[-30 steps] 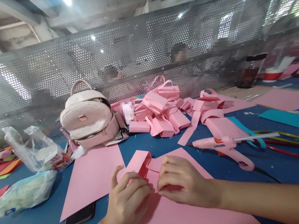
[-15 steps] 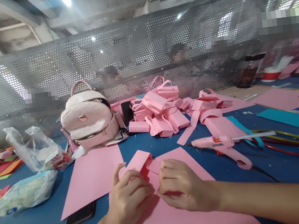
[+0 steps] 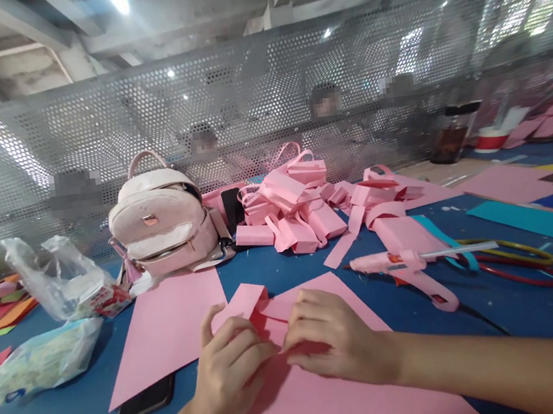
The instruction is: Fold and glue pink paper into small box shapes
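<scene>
A folded pink paper piece (image 3: 246, 299) stands partly raised between my hands, its lower part hidden behind my fingers. My left hand (image 3: 235, 363) is curled round its near left side, with the index finger lifted. Close beside it, my right hand (image 3: 330, 335) pinches the near right part, fingers bent and thumb tucked underneath. The fingertips of both hands almost meet at the near edge. Beneath them lies a large pink sheet (image 3: 361, 405). Another pink sheet (image 3: 165, 328) lies to the left, partly over a dark phone (image 3: 146, 401).
A pink glue gun (image 3: 410, 268) with its cord lies right of my hands. Behind are a pile of folded pink paper bags (image 3: 297, 208) and a pale backpack (image 3: 160, 221). Plastic bags (image 3: 48, 359) sit left; scissors (image 3: 526, 270) and a dark jar (image 3: 454, 135) are right.
My right hand has shifted slightly left and its fingers have opened a little from a tighter curl. The folded paper piece has moved slightly left. The whole view has shifted a little.
</scene>
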`<action>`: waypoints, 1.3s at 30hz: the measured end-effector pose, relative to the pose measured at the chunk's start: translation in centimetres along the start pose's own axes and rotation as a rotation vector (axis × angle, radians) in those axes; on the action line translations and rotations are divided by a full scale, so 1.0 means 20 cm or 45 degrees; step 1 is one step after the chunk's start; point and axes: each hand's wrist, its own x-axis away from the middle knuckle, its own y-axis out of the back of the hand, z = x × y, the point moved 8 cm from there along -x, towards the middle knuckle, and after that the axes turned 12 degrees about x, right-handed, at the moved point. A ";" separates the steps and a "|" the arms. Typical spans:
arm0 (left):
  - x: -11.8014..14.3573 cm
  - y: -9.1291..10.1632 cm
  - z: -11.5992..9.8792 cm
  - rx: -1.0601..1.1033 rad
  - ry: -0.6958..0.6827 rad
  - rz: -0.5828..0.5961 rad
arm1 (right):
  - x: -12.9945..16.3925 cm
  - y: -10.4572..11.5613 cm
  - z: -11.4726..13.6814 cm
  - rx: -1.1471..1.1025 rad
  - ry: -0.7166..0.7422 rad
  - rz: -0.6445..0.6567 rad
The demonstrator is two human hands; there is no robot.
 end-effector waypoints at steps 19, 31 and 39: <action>-0.01 -0.02 0.00 0.031 0.015 0.041 | 0.01 -0.02 -0.02 -0.021 -0.044 0.017; 0.00 -0.04 0.03 0.021 0.046 0.051 | 0.01 -0.04 -0.02 0.031 -0.046 0.039; 0.00 -0.07 -0.01 -0.079 -0.046 0.091 | 0.00 -0.06 0.01 0.115 -0.011 0.111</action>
